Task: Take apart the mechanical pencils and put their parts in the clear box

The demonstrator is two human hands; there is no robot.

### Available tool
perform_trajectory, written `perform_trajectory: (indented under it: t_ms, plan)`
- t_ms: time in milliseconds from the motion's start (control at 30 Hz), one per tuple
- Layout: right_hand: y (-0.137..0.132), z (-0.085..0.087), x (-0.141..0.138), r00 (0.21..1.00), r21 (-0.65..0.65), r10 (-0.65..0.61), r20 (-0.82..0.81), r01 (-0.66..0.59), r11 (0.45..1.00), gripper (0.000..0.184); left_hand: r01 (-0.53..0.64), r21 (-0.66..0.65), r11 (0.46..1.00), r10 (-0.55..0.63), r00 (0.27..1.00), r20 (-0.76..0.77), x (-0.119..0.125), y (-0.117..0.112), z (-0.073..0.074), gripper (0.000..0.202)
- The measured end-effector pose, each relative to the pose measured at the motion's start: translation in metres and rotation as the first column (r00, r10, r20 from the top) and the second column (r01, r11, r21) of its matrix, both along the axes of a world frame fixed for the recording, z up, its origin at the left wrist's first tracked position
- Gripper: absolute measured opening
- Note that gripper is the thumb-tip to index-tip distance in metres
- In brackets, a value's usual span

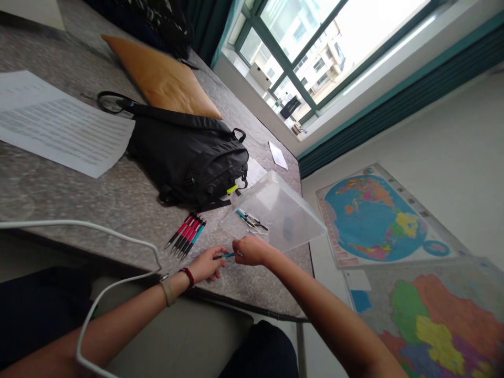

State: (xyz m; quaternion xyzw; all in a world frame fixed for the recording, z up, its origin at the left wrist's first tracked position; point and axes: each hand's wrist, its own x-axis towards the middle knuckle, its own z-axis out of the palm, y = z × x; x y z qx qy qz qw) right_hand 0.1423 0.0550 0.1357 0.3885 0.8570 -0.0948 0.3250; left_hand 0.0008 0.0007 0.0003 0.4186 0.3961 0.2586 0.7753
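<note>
Head view, frame tilted. Right hand [252,251]: fingers pinched closed on a teal pen [224,256], holding it near one end. Left hand [207,265]: fingers partly curled, just beside the pen's other half; cannot tell whether they grip it. Red band and beige strap on left wrist [177,281].

Pen lies above the speckled grey table [118,210], near its edge. Just beside the hands, a row of red and teal pens [185,236] lies on the table. Beyond them, a clear plastic box [283,210] holds a few more pens [249,220]. Black backpack [189,163] touches the box's far corner. Printed sheet [59,121] and tan cushion [161,76] lie farther along. White cable [94,226] crosses the near edge. Wall maps [378,215] stand to the right.
</note>
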Motion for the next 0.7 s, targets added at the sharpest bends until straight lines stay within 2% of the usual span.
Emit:
perform_trajectory:
  t_ms: [67,133,233,333,400,500,600,700]
  plan:
    - [0.002,0.002,-0.001,0.999,-0.008,-0.027,-0.036,0.027,1.000,0.026,-0.006,-0.017,1.000,0.006,1.000,0.009,0.000,0.001,0.001,0.032]
    - [0.002,0.008,-0.002,0.987,-0.034,-0.080,-0.139,0.076,0.997,0.027,-0.007,-0.031,0.999,0.008,0.999,0.035,-0.001,0.002,0.002,0.033]
    - [0.000,0.021,-0.001,0.926,-0.041,-0.187,-0.329,0.184,0.982,0.029,0.005,-0.050,0.999,-0.001,0.997,0.076,-0.003,0.004,0.003,0.035]
    - [-0.004,0.033,0.007,0.860,0.046,-0.266,-0.436,0.317,0.947,0.026,0.009,-0.066,0.998,-0.004,0.996,0.085,-0.004,0.004,0.003,0.037]
    - [-0.003,0.033,0.019,0.839,0.096,-0.300,-0.454,0.381,0.920,0.023,0.005,-0.078,0.997,0.001,0.996,0.087,-0.004,0.004,0.004,0.038]
    - [0.004,0.018,0.043,0.844,0.139,-0.374,-0.385,0.453,0.880,0.020,-0.008,-0.087,0.996,0.016,0.995,0.095,-0.003,0.004,0.004,0.038]
    - [0.016,-0.008,0.064,0.828,0.221,-0.514,-0.225,0.557,0.800,0.018,-0.012,-0.085,0.996,0.020,0.995,0.095,-0.003,0.003,0.004,0.040]
    - [0.027,-0.031,0.075,0.807,0.262,-0.563,-0.175,0.590,0.764,0.020,-0.014,-0.089,0.996,0.024,0.994,0.110,-0.003,0.003,0.003,0.041]
